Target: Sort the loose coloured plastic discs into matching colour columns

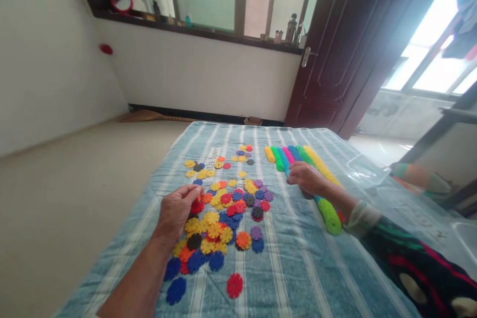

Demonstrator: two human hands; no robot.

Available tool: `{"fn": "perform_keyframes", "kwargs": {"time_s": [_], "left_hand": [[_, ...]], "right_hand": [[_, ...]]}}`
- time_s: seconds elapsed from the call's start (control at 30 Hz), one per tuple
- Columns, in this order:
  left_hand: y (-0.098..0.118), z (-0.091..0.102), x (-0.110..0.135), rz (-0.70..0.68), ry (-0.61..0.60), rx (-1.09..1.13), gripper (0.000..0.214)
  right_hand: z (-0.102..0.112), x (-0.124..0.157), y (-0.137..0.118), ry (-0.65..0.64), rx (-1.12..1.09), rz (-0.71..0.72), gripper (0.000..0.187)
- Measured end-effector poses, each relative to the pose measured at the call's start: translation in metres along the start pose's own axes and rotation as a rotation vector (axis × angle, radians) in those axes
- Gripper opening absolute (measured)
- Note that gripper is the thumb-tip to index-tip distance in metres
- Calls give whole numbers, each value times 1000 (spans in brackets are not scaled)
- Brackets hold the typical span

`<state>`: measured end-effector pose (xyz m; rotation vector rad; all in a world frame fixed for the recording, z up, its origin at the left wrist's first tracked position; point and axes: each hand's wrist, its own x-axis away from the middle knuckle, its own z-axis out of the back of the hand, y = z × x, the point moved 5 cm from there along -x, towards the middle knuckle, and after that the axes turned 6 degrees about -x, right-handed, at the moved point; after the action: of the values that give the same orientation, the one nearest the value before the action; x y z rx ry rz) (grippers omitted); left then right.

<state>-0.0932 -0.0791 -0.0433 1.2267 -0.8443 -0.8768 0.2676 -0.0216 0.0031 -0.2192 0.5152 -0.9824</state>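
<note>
Blue-striped cloth (pixel 298 268) lies under everything; left hand (pixel 176 212) hovers at the left edge of the loose pile of flower-shaped discs (pixel 223 208), fingers drawn narrow just over a red disc (pixel 197 206) — held or not, cannot tell; right of the pile, stacked disc rods (pixel 278 158) lie side by side; right hand (pixel 307 177) rests on them, fingers curled — grip unclear.

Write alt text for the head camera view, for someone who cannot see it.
A person's left hand reaches over a loose pile of colourful flower-shaped discs on a blue striped cloth, while the right hand rests on a long stack of discs beside other colour-sorted stacks. A dark door stands behind.
</note>
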Motion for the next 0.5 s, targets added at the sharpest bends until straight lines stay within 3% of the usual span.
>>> {"fn": "perform_keyframes", "kwargs": {"time_s": [0.17,0.5], "left_hand": [[1,1,-4,3,19,-27,35],[4,1,-2,25,45,-24,32]], "right_hand": [[18,28,28,-19,-22,-34,16],[8,44,38,-66,-25,-29,16]]}}
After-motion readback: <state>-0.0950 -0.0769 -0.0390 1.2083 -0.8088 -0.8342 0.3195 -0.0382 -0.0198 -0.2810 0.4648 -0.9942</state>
